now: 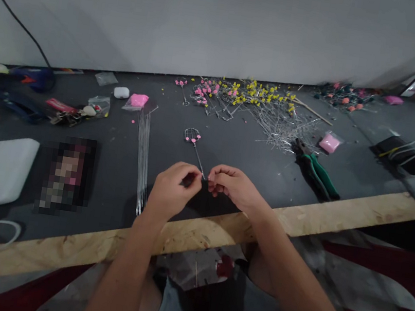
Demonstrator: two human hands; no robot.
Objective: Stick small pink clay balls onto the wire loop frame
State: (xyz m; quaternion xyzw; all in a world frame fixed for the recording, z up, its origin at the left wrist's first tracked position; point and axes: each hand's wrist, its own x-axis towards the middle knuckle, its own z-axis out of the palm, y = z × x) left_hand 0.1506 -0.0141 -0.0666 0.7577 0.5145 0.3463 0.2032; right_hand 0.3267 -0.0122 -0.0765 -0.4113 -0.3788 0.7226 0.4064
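Observation:
A small racket-shaped piece of silvery wire (199, 157) lies on the dark tabletop, with pink bits on its round mesh head. Its thin handle points toward me and ends between my two hands. My left hand (174, 189) is closed in a pinch beside the handle end. Opposite it, my right hand (232, 184) pinches with thumb and forefinger, the other fingers curled. Hints of pink show at the fingertips, but what each pinch holds is too small to tell. Left of my hands lies a bundle of straight wires (141, 158).
Pink and yellow-tipped wire pieces (253, 94) lie heaped at the back, with loose wires (284, 128) nearby. Green-handled pliers (316, 169) lie to the right. Pink clay-like packets (329, 142), a white power bank (0, 174) and a wooden front edge (195, 234) surround the work spot.

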